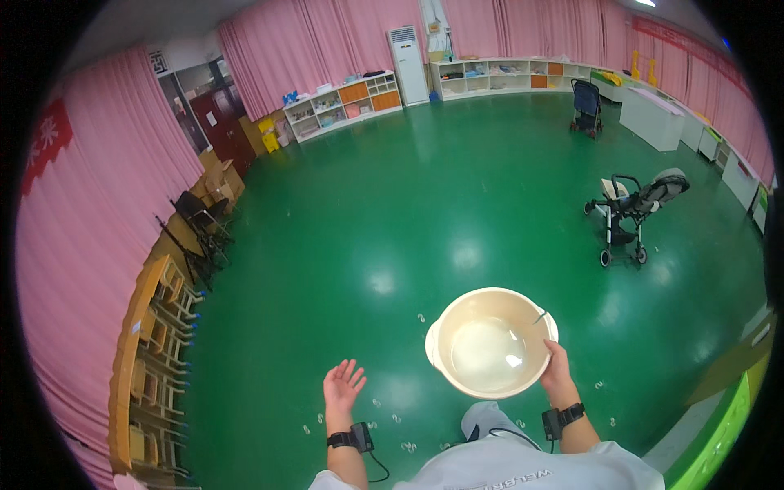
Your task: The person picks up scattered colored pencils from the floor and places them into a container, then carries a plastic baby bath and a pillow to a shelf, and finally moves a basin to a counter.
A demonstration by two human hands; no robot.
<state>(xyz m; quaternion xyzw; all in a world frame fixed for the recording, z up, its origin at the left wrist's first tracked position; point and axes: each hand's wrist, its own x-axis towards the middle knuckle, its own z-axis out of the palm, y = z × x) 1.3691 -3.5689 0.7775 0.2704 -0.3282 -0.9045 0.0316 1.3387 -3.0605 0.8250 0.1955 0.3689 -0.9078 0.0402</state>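
A cream-coloured round plastic basin (492, 343) with a lug handle on its left side is held out in front of my body. My right hand (559, 369) grips its right rim, with the fingers partly hidden against the wall. A small thin greyish piece (540, 317) shows at the rim just above that hand. Bright reflections lie on the basin's bottom; whether it holds liquid I cannot tell. My left hand (344, 388) is raised to the left of the basin, palm up and fingers spread, touching nothing. Several small pale S-shaped pieces (409, 447) are scattered on the floor beneath.
Small wooden chairs (151, 384) line the left wall, with folded black chairs (200, 216) and cardboard boxes (222, 181) beyond. A grey stroller (633, 208) stands right, a dark blue one (585, 106) farther back. Low white shelves (506, 79) run along the far wall. A green-edged unit (723, 437) is near right.
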